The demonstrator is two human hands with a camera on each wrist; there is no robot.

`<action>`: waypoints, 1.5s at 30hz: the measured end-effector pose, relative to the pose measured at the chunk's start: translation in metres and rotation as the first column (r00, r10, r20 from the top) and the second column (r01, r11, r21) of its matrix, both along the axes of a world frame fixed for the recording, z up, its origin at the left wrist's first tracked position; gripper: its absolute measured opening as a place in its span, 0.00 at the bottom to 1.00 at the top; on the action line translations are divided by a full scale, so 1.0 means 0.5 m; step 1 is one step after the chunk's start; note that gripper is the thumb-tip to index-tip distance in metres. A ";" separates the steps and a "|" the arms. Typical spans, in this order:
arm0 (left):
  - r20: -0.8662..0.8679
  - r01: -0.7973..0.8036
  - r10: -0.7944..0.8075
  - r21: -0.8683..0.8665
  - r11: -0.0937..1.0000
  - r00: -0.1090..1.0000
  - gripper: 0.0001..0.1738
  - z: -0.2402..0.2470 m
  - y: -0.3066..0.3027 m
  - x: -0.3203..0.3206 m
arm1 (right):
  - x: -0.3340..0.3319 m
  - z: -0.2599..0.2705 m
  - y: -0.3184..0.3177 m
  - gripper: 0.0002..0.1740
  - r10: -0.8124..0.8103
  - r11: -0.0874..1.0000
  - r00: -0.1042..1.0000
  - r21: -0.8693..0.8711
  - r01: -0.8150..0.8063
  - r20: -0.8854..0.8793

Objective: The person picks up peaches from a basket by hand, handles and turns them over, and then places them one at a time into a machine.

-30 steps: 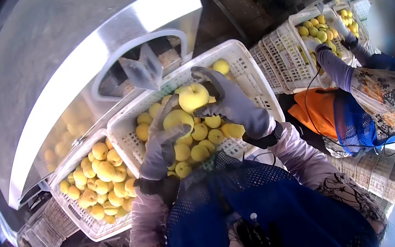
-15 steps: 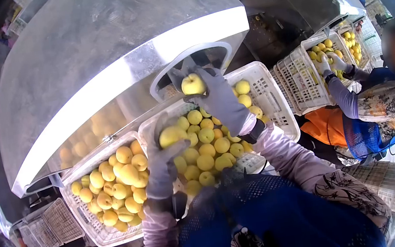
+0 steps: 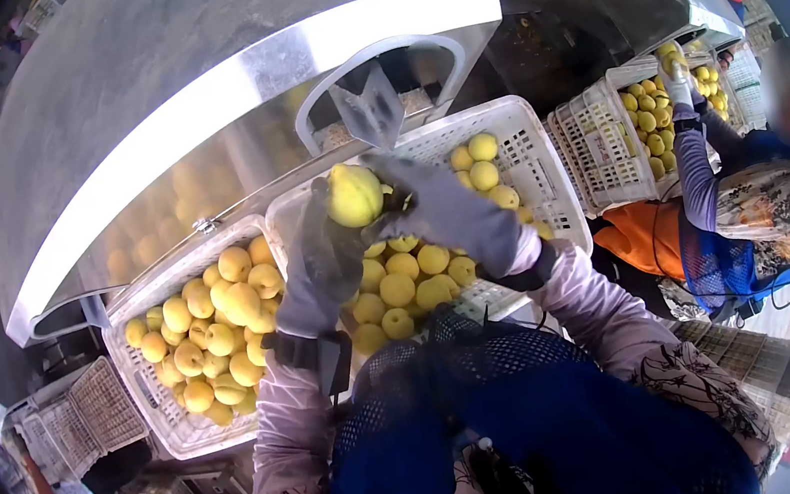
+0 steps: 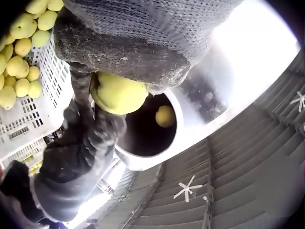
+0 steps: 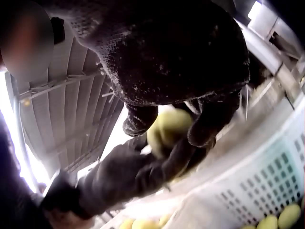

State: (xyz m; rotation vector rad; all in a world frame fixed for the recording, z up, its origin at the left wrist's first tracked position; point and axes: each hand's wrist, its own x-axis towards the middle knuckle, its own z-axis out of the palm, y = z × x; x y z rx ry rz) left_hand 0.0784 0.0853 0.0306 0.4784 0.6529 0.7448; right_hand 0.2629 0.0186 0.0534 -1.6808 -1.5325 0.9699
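Note:
In front of the body, my gloved left hand (image 3: 321,257) holds a yellow-green peach (image 3: 354,194) with a visible crease. My gloved right hand (image 3: 451,214) reaches it from the other side, fingers curled at its surface. The same peach (image 5: 167,128) appears between both gloves in the right wrist view. Below the hands, a white plastic crate (image 3: 557,194) holds several yellow peaches (image 3: 405,281). Just beyond them is a metal machine with a rounded opening (image 3: 448,47). Another peach (image 4: 165,116) shows inside the dark opening in the left wrist view.
A second white crate (image 3: 130,406) full of peaches stands to the left. The machine's broad metal cover (image 3: 190,84) rises over both crates. At right, another person (image 3: 740,188) works over a crate (image 3: 594,153) of peaches. More crates (image 3: 86,417) are at lower left.
My right hand went to the machine's opening with one peach, then came back without it to the left hand's peach. The left hand moved up and forward.

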 end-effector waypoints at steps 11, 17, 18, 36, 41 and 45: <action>-0.304 0.176 -0.133 0.119 0.977 0.943 0.26 0.047 0.033 0.051 | 0.005 0.022 0.013 0.51 -0.282 0.936 0.957 0.237 0.260 0.065; -0.191 0.167 -0.148 0.088 0.982 0.970 0.28 -0.092 -0.027 -0.065 | 0.016 -0.083 0.108 0.53 -0.511 0.854 0.750 0.351 0.385 0.420; -0.255 0.225 -0.212 0.023 0.974 0.943 0.28 -0.106 -0.045 -0.077 | 0.022 -0.079 0.143 0.53 -0.506 0.857 0.751 0.347 0.382 0.424; -0.908 0.865 -0.122 0.332 0.376 0.401 0.58 -0.418 -0.103 0.427 | 0.366 -0.337 -0.170 0.45 -0.278 0.855 0.817 -0.257 0.450 0.506; -0.996 0.974 0.087 0.017 0.226 -0.003 0.58 -0.517 -0.122 0.520 | 0.342 -0.438 -0.055 0.55 -0.575 0.607 0.686 -0.330 0.723 0.446; -0.990 0.916 -0.042 0.107 0.387 0.133 0.47 -0.539 -0.083 0.498 | 0.301 -0.510 -0.041 0.47 -0.652 0.525 0.455 -0.073 0.848 0.606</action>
